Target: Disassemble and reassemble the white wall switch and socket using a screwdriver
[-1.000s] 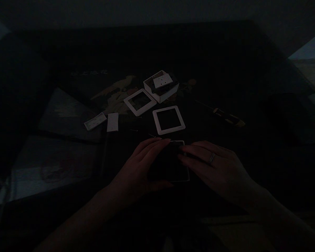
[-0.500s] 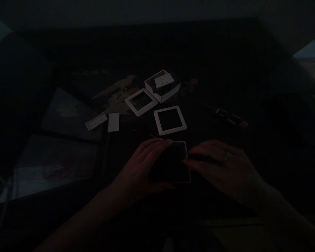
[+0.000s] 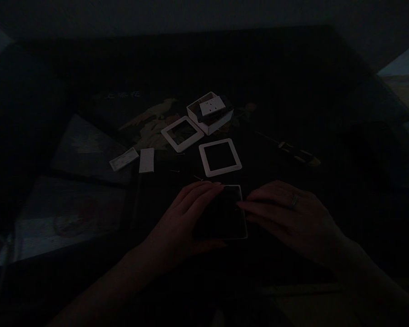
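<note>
The picture is very dark. My left hand point(image 3: 186, 213) wraps around the left side of a square box point(image 3: 246, 222) with a thin white rim, fingers over its far edge and thumb along the near one. What fills its dark inside cannot be made out. At the box's right rim is my right hand point(image 3: 289, 213), ring on one finger. Its thumb and fingers are closed together, one tip reaching over the rim. Anything small pinched there is hidden. Just beyond the box lies a white square frame point(image 3: 204, 161), and near my left fingertips a screw point(image 3: 198, 177).
Farther back stands a white box point(image 3: 215, 125) with a socket insert point(image 3: 211, 105) tilted in it. Another white frame point(image 3: 170, 138) lies beside it. Two white rectangular pieces, one a white plate point(image 3: 147, 160), lie left, near more screws. A screwdriver point(image 3: 298, 153) is at right.
My right hand's fingers have shifted slightly at the box's right rim. The left hand keeps its hold, and the picture has grown a little darker.
</note>
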Demonstrator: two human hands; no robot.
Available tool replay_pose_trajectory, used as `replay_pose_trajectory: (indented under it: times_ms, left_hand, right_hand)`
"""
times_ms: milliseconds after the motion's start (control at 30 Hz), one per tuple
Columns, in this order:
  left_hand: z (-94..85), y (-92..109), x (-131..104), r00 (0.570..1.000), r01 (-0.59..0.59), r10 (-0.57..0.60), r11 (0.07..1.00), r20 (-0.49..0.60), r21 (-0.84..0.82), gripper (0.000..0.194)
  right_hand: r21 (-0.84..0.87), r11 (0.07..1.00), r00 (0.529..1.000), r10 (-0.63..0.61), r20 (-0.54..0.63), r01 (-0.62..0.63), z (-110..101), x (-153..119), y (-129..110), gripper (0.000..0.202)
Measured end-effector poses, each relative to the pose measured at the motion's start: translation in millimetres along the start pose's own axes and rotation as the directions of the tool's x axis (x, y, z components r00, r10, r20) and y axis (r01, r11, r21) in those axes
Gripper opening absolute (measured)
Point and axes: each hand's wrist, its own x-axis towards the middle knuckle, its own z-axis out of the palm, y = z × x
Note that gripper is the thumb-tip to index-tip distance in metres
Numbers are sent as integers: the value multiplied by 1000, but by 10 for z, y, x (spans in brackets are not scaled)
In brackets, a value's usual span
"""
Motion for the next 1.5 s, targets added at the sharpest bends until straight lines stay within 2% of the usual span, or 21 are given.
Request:
replay_pose_trajectory:
  times_ms: [67,133,200,267,300,400,500,600,700,833,933,1033,1167,1367,1433,1500]
  left_hand:
    - [16,-5,-11,1000,10,-10,1000,-6,-4,90]
    - [28,-10,-25,999,35,-35,999,1,-4,91]
    - [39,-17,-43,998,63,-63,998,18,-6,96]
    - [51,-27,-59,995,95,-94,995,44,-18,103]
    - [58,-33,-65,993,109,-107,994,53,-24,105]
    - [76,-56,-72,991,120,-119,993,68,-19,103]
    - [76,-85,-68,994,75,-74,997,83,-8,96]
    - [61,-122,-75,996,53,-51,998,77,-31,96]
    - [37,-162,-97,997,62,-61,998,55,-25,97]
    - [7,-193,-133,998,69,-69,997,-1,28,90]
    - [3,-199,-145,998,59,-58,997,-34,55,88]
    - [10,-202,-139,997,66,-63,996,-50,66,89]
    - [10,-195,-128,996,73,-70,996,-58,54,90]
    - [-5,-198,-130,997,80,-79,996,-11,38,101]
    - [-9,-208,-139,998,64,-64,997,-11,43,107]
    - [-17,-214,-149,999,36,-36,998,-13,47,105]
  right_hand:
    - [-54,992,992,110,-68,-114,-30,-17,100,17]
    - [-154,947,953,257,-158,-281,-52,-75,287,21]
    - [-222,868,890,399,-223,-445,-58,-167,535,35]
    - [-241,775,811,543,-220,-584,-41,-265,790,56]
    - [-218,746,776,592,-216,-630,-23,-307,901,57]
    - [-193,725,748,621,-234,-661,57,-375,1123,40]
    - [-158,717,726,626,-285,-679,125,-370,1187,27]
    - [-90,719,700,629,-337,-689,102,-319,1130,23]
    - [12,742,681,621,-388,-670,-56,-188,972,22]
    - [205,775,678,625,-386,-598,-375,161,711,30]
    - [345,788,669,616,-416,-511,-501,433,594,32]
    - [496,755,675,633,-380,-429,-435,565,535,24]
    - [669,652,712,654,-256,-358,-278,527,416,35]
    - [798,460,753,658,-12,-389,-293,427,197,34]
    - [805,458,735,676,-41,-376,-288,409,194,32]
    - [821,480,710,691,-138,-308,-262,392,221,31]
